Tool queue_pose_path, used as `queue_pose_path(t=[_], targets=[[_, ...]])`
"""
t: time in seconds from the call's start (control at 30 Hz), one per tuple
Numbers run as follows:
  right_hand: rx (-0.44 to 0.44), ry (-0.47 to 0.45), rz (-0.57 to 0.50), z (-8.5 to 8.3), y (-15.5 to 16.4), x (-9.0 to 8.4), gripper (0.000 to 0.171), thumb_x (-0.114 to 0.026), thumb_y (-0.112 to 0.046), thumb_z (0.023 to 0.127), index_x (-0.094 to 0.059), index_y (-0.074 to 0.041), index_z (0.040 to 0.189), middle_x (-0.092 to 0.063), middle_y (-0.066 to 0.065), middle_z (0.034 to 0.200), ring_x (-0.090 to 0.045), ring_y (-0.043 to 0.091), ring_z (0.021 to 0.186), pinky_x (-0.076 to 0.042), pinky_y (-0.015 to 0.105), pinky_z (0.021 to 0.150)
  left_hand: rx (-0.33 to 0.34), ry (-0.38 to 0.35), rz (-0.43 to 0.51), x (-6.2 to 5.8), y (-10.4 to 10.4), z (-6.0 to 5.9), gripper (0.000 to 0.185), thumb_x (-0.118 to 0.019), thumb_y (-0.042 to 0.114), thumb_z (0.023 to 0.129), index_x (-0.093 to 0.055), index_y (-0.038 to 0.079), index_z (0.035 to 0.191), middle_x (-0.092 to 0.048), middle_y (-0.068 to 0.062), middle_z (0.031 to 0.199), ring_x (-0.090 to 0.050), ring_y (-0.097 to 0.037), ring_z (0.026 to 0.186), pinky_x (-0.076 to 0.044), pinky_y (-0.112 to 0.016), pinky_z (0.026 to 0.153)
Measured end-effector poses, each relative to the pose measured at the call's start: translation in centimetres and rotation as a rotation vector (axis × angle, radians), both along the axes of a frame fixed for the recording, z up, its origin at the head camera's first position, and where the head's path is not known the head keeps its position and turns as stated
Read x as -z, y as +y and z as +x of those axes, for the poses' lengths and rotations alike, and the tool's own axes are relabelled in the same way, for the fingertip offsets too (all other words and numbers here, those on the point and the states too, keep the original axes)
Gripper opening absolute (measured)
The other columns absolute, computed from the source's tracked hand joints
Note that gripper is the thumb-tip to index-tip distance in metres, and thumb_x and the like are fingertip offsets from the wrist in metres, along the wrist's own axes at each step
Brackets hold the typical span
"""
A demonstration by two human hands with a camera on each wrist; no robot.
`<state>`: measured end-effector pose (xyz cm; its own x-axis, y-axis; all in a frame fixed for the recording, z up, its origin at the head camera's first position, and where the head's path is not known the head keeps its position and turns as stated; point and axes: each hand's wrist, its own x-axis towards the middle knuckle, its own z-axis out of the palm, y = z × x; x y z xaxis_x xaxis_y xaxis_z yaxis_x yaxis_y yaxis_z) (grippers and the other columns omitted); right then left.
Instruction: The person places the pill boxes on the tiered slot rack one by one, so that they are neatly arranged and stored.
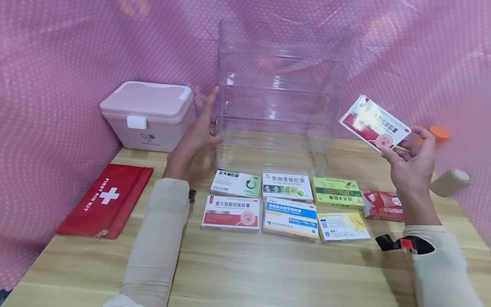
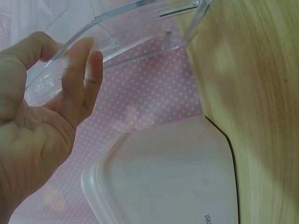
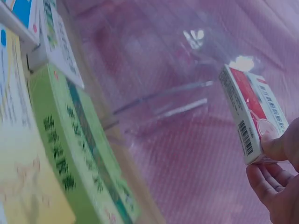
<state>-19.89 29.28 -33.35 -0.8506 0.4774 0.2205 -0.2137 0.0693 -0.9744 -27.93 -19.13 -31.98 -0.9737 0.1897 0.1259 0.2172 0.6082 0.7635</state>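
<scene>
Our right hand (image 1: 412,164) pinching a red-and-white cardboard medicine box (image 1: 374,124) aloft right of the clear plastic tiered shelf (image 1: 276,98), our left hand (image 1: 197,132) open, straight fingers against the shelf's left wall, pink lidded storage box (image 1: 147,115) beside it

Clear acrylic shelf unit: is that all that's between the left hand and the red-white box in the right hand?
Yes, in the head view: only the clear shelf unit stands between the left hand and the red-white box held up by the right hand.
</scene>
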Motion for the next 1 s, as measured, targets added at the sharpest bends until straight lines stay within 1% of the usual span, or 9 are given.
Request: queue_pose_path(t=[0.1,0.17,0.27,0.33,0.5,0.57,0.67,0.83,1.0], targets=[[0.002,0.098,-0.008,0.0,-1.1,-0.7,0.074,-0.070,0.021,0.088,-0.049,-0.020,0.147,-0.068,0.000,0.111,-0.070,0.008,0.095,-0.060,0.010,0.078,-0.006,0.001,-0.033,-0.1,0.5,0.0,0.133,-0.069,-0.006,0.092,0.014,0.080,0.150,-0.057,-0.021,0.134,-0.064,-0.032,0.095,-0.059,-0.037,0.075],[-0.003,0.162,-0.020,-0.2,-1.7,-1.2,0.073,-0.070,0.022,0.087,-0.050,-0.017,0.146,-0.070,0.002,0.110,-0.071,0.011,0.093,-0.060,0.012,0.078,-0.004,0.003,-0.052,-0.1,0.9,0.0,0.133,-0.070,-0.004,0.093,0.015,0.079,0.151,-0.058,-0.021,0.133,-0.064,-0.032,0.096,-0.058,-0.038,0.076],[-0.023,0.215,-0.011,-0.9,-2.7,-2.2,0.071,-0.070,0.020,0.087,-0.051,-0.016,0.145,-0.071,0.003,0.110,-0.071,0.012,0.092,-0.060,0.013,0.078,0.002,0.005,-0.058,-0.1,1.6,0.1,0.132,-0.070,-0.004,0.093,0.015,0.077,0.153,-0.059,-0.021,0.137,-0.065,-0.032,0.097,-0.058,-0.038,0.075],[-0.040,0.209,0.047,-1.7,-3.3,-3.1,0.072,-0.070,0.019,0.088,-0.050,-0.017,0.146,-0.071,0.002,0.110,-0.070,0.012,0.092,-0.060,0.013,0.079,0.003,-0.006,-0.050,0.0,2.1,0.2,0.134,-0.071,-0.005,0.092,0.015,0.078,0.152,-0.059,-0.022,0.142,-0.066,-0.031,0.099,-0.059,-0.039,0.076],[-0.036,0.151,0.354,-4.6,-5.1,-6.7,0.070,-0.070,0.012,0.093,-0.049,-0.025,0.149,-0.070,-0.008,0.114,-0.068,0.008,0.100,-0.059,0.017,0.091,0.006,-0.024,-0.031,-0.2,3.1,0.1,0.137,-0.072,-0.007,0.091,0.016,0.082,0.149,-0.057,-0.022,0.147,-0.065,-0.030,0.097,-0.060,-0.038,0.076],[-0.030,0.144,0.435,-5.9,-5.8,-8.4,0.069,-0.070,0.009,0.095,-0.048,-0.027,0.149,-0.070,-0.011,0.117,-0.068,0.007,0.102,-0.059,0.021,0.096,0.010,-0.014,-0.031,-0.2,3.4,0.1,0.137,-0.072,-0.007,0.091,0.015,0.081,0.150,-0.058,-0.022,0.146,-0.065,-0.029,0.095,-0.060,-0.037,0.075],[-0.034,0.146,0.491,-8.1,-6.9,-11.0,0.068,-0.070,0.007,0.096,-0.049,-0.030,0.148,-0.068,-0.011,0.118,-0.067,0.005,0.101,-0.058,0.023,0.098,0.008,-0.001,-0.032,-0.2,3.7,0.1,0.137,-0.073,-0.007,0.090,0.014,0.079,0.152,-0.059,-0.021,0.142,-0.064,-0.029,0.093,-0.060,-0.037,0.073],[-0.003,0.157,0.586,-11.5,-8.4,-15.0,0.065,-0.071,0.002,0.096,-0.051,-0.036,0.145,-0.069,-0.012,0.120,-0.066,0.000,0.098,-0.058,0.022,0.100,-0.001,-0.002,-0.023,-0.1,4.5,0.0,0.137,-0.075,-0.007,0.090,0.013,0.078,0.154,-0.060,-0.019,0.133,-0.064,-0.028,0.092,-0.061,-0.037,0.075],[-0.018,0.143,0.602,-13.9,-8.6,-18.0,0.066,-0.068,0.006,0.096,-0.052,-0.040,0.141,-0.070,-0.013,0.116,-0.067,0.000,0.099,-0.057,0.020,0.102,0.017,-0.001,-0.010,0.1,6.0,-0.1,0.136,-0.074,-0.007,0.091,0.013,0.076,0.155,-0.059,-0.017,0.128,-0.062,-0.028,0.090,-0.059,-0.036,0.073]])
